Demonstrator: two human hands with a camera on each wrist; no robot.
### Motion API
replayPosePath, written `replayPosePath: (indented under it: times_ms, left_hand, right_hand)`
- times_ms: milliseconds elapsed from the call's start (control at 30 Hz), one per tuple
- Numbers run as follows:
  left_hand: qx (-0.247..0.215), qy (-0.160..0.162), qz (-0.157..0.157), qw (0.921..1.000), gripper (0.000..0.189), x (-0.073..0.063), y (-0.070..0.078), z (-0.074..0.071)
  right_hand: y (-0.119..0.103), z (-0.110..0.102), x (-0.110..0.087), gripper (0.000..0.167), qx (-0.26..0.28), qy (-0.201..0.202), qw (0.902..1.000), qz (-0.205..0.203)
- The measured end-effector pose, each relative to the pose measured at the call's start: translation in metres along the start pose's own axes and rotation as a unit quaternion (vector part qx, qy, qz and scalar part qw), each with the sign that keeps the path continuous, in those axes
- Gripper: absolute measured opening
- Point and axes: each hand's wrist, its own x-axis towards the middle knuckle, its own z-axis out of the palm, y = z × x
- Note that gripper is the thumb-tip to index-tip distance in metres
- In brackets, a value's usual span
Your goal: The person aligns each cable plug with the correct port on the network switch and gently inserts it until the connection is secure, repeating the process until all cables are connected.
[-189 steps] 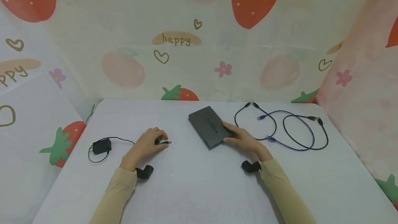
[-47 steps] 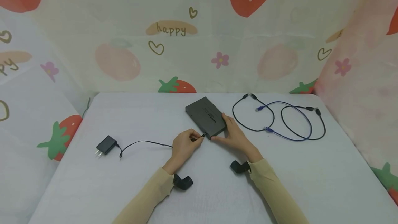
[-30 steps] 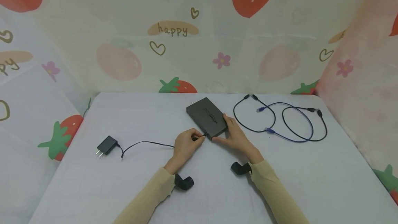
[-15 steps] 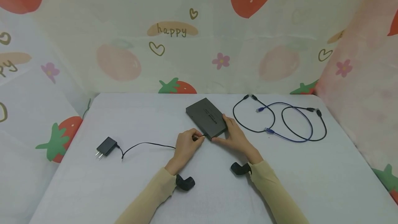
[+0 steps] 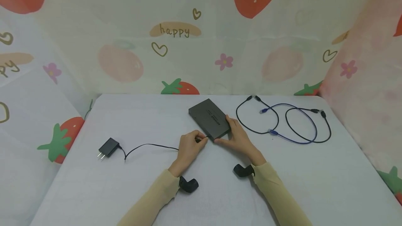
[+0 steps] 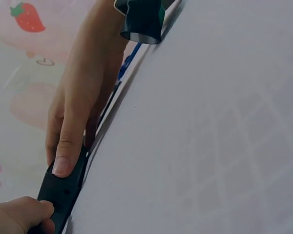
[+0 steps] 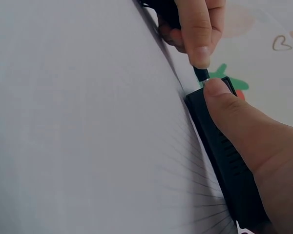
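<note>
A flat dark grey network switch (image 5: pixel 207 118) with white lettering lies slanted on the white table. My right hand (image 5: pixel 237 140) grips its near right corner, thumb on the near edge and fingers on the right side. At the near left edge, my left hand (image 5: pixel 190 147) pinches the black barrel plug (image 7: pixel 201 74) of a power adapter between thumb and fingers. In the right wrist view a bit of the plug's metal tip shows right at the switch's edge, beside the right thumb. The plug's thin cord (image 5: pixel 150 144) runs left to the black power adapter (image 5: pixel 108 147), its two prongs exposed.
To the right lie two black cables (image 5: pixel 277 116) with dark connectors and a blue network cable (image 5: pixel 315 128), looped across each other. A printed cloth backdrop (image 5: pixel 257 37) stands behind the table (image 5: pixel 220 198). Each wrist bears a black camera (image 5: pixel 189 185).
Since the oldest frame, my left hand has brought the plug rightward to the switch. The adapter has turned and its cord has straightened. Over the last second both hands have stayed almost still.
</note>
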Motion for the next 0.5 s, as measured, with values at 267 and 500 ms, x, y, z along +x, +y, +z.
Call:
replayPosePath:
  times_ms: [267, 500]
  left_hand:
    - [-0.006, 0.008, 0.012, 0.9999, 0.008, 0.0019, 0.0029, 0.0034]
    - [-0.017, -0.001, 0.004, 0.9999, 0.007, 0.003, 0.0044, 0.0032]
  right_hand:
    - [0.0015, 0.0006, -0.0003, 0.106, -0.001, 0.001, 1.0, -0.002]
    - [0.0026, -0.0004, 0.0, 0.106, 0.005, 0.009, 0.9999, -0.012]
